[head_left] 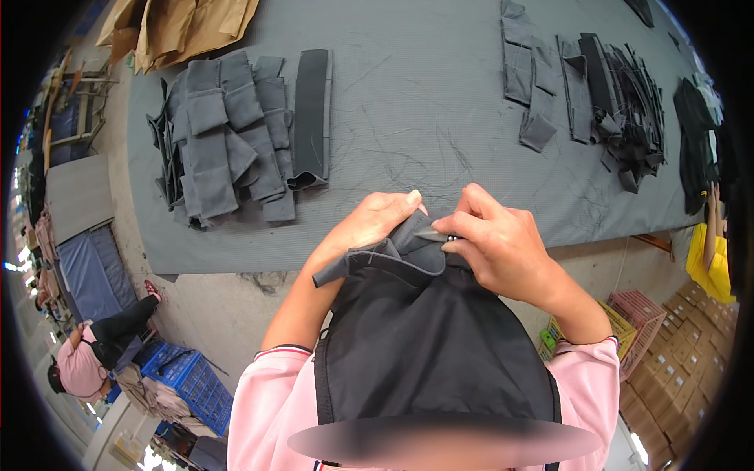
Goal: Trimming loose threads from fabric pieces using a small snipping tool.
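Note:
My left hand (367, 221) is closed on a dark grey fabric strip (400, 263), which is folded and curls over in front of my black apron (440, 345). Between the thumb and fingers of my right hand (503, 245) is a small pair of thread snips (428, 234); its grey pointed blades lie against the fabric, close to my left fingertips. Most of its handle is hidden in my right hand. Both hands are just past the near edge of the grey table (393, 102), where loose dark threads are scattered.
Overlapping grey fabric strips (208, 141) lie at the table's left, beside one long dark strip (312, 110). More strips (530, 74) and a dark bundle (632, 110) are at the right. Brown paper (184, 31) covers the far left corner. Another person (82, 357) sits left, near a blue crate (188, 385).

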### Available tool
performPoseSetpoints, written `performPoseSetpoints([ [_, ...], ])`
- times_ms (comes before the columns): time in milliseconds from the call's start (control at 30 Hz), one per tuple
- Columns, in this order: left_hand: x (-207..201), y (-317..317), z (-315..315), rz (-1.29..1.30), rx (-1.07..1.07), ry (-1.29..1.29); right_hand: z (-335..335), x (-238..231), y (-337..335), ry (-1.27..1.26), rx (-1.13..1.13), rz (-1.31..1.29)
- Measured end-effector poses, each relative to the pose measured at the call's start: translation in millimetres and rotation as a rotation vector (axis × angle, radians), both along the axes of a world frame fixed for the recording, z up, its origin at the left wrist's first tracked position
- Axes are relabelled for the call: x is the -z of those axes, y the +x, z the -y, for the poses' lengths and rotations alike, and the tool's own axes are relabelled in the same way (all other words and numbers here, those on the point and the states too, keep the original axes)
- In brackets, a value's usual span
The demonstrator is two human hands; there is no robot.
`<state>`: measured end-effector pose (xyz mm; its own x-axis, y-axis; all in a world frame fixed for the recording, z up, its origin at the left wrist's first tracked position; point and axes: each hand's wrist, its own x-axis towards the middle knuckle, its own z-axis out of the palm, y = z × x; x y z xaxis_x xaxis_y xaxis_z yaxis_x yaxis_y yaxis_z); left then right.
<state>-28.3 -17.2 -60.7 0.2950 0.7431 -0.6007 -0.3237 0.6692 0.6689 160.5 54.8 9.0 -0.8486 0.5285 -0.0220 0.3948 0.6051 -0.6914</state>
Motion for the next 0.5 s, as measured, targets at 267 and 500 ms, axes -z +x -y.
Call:
performPoseSetpoints([
  [267, -4.6, -0.1, -0.4, -0.102, -0.01, 0.026, 7.4, 4.0, 4.7, 0.137, 0.106, -0.108],
  [500, -2.7, 0.2, -0.7, -0.145, -0.015, 0.044, 17.1, 9.8, 3.2, 0.34, 0.057, -0.084],
])
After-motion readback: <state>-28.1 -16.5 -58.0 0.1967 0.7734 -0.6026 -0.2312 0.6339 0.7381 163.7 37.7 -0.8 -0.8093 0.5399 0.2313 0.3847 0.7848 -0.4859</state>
